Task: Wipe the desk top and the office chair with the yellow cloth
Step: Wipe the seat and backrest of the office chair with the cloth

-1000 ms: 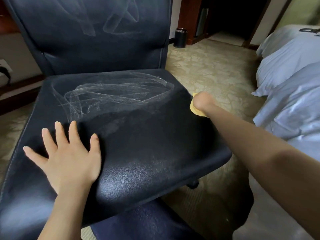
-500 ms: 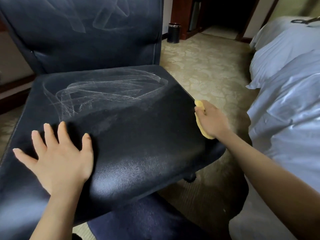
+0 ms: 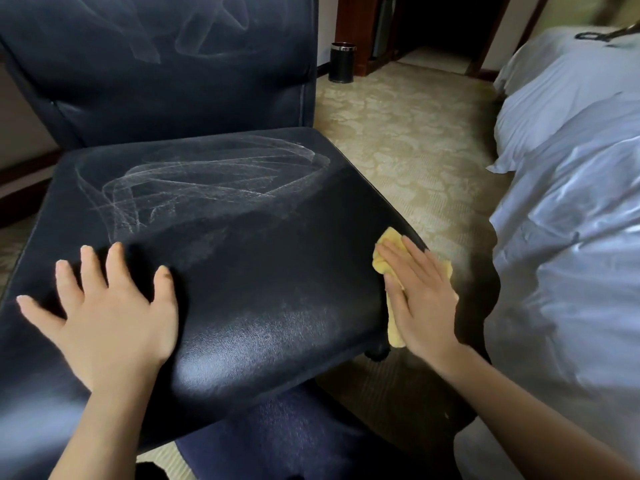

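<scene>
The dark blue leather office chair [image 3: 263, 237] fills the left and middle of the view, its seat streaked with pale wipe marks toward the back. My left hand [image 3: 110, 313] lies flat with fingers spread on the seat's front left part. My right hand [image 3: 420, 299] presses the yellow cloth [image 3: 388, 261] flat against the seat's right front edge; most of the cloth is hidden under the palm. The desk is not in view.
A bed with white bedding [image 3: 568, 209] stands close on the right, leaving a narrow strip of patterned carpet [image 3: 408, 140] between it and the chair. A black bin [image 3: 342, 62] stands by the far wall. My knee in dark cloth [image 3: 284, 441] is under the seat's front.
My right hand slid the cloth toward me along the seat's right edge, from halfway back to the front corner, and now lies flat on it. My left hand stayed put.
</scene>
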A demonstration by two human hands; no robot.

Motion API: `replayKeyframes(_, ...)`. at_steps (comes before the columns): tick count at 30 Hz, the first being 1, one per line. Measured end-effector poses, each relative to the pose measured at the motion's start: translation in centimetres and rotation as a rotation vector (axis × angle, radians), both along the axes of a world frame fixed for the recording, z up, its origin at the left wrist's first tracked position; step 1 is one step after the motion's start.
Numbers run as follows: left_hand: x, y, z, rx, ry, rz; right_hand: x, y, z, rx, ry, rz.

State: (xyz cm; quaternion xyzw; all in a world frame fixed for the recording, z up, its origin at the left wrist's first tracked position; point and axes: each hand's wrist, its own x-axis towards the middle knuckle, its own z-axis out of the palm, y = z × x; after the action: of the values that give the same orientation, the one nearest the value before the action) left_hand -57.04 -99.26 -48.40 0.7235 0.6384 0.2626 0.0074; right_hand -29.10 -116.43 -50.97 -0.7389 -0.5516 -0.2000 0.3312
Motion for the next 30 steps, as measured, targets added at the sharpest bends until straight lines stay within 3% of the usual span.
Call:
replayKeyframes(3,0.5,-0.7,0.3,-0.006,0.014,0.028,1.4,2.8,2.8,-0.135,-0.021,0.002)
replayKeyframes(8,1.5,-1.8,0.8,-0.026,0.074,0.034,4.9,9.9,5.5,-0.450,0.125,-0.023)
replayKeyframes(18,2.2,-2.5,1.2,-0.028,0.086,0.085,2.8,20.7,6.7,-0.579,0.141,-0.111)
replayKeyframes(24,1.9,-2.2,1.6,-0.026,0.089,0.098,-5.7,20.8,6.7,-0.586,0.029,0.218)
replayKeyframes(30,1.2,-2.0,1.7,-0.006,0.049,0.099,-9.5,15.7,6.3,-0.527,-0.041,0.528)
